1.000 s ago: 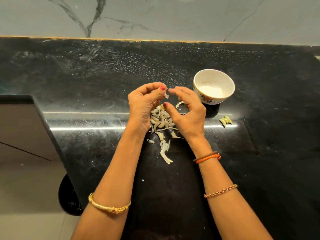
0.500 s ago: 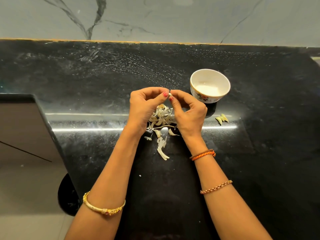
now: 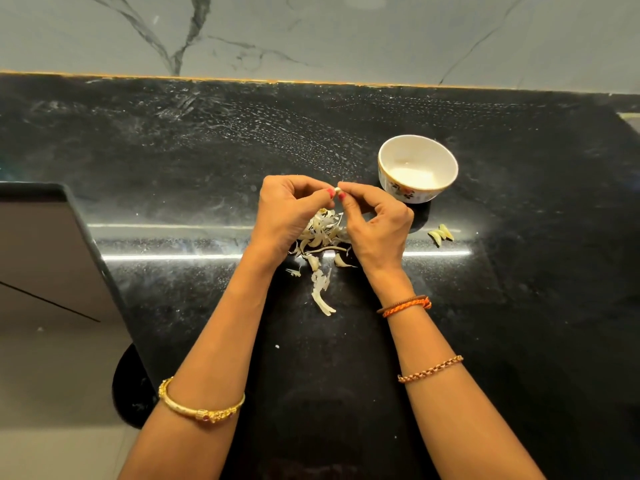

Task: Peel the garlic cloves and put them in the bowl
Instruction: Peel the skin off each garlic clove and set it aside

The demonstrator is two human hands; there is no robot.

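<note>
Pinching 1 clove (image 3: 337, 192) between the curled fingertips of left hand (image 3: 291, 216) and right hand (image 3: 375, 225), the person holds it above the peels (image 3: 322, 237) (so skins likely drop there), near the bowl (image 3: 417, 168).

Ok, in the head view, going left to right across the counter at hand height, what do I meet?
Left hand → garlic clove pinched between both hands → right hand → bowl → small pale greenish pieces
</note>
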